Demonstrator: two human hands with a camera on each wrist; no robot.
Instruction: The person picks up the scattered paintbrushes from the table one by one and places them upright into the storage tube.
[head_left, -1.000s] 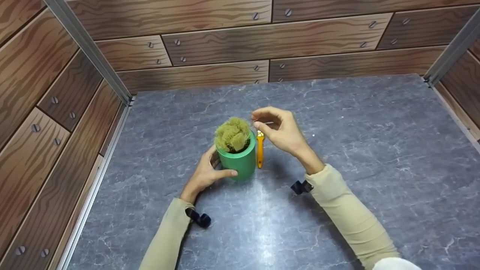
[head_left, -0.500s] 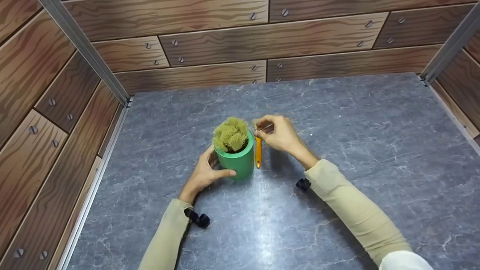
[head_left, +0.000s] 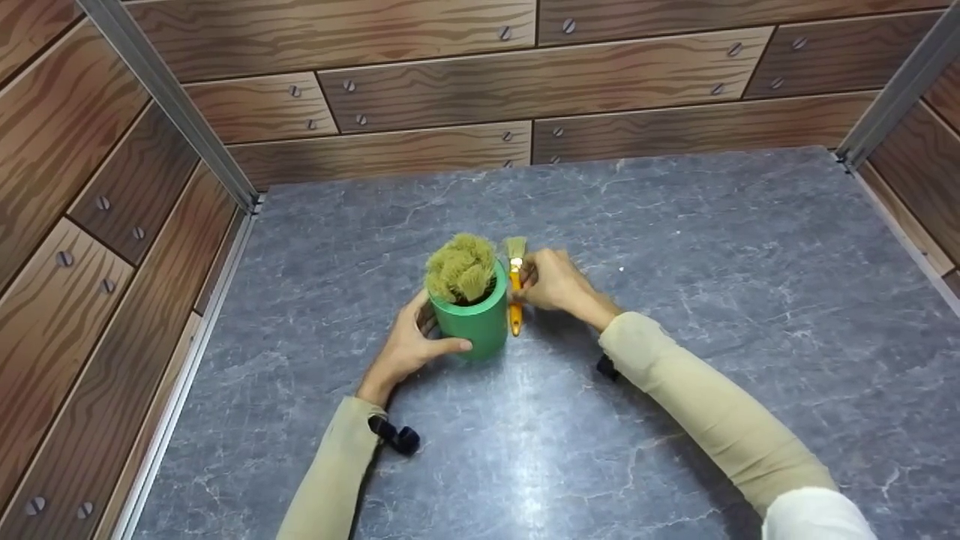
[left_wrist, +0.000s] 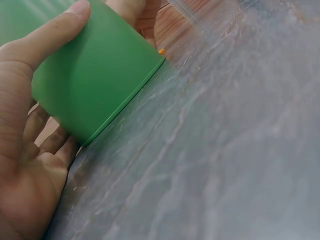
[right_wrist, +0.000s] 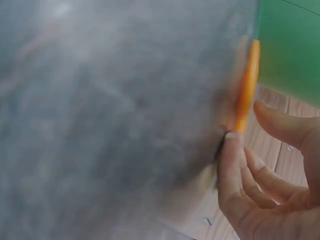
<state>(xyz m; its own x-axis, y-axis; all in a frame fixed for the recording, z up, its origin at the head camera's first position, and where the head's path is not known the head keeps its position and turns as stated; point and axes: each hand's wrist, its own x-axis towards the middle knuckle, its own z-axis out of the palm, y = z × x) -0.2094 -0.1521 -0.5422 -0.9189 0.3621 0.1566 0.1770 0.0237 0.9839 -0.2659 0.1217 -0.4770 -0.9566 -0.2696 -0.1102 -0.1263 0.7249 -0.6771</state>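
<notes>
A green cylindrical pot stands upright on the table, holding a bushy yellow-green plant. My left hand grips the pot from the left; its thumb lies across the front in the left wrist view, other fingers partly hidden behind. Just right of the pot lies a paintbrush with an orange handle and pale bristles pointing away. My right hand is at the brush's handle, thumb and fingers on either side. In the right wrist view a fingertip touches the brush, while a small gap shows beside the thumb.
The grey marbled tabletop extends around both hands. Wood-patterned walls enclose it at the back and sides, with metal posts at the corners. A tiny white speck lies to the right of the right hand.
My right hand has come down and toward me, from above the brush's bristle end to its handle. The bristles show again. My left hand and the pot have stayed in place.
</notes>
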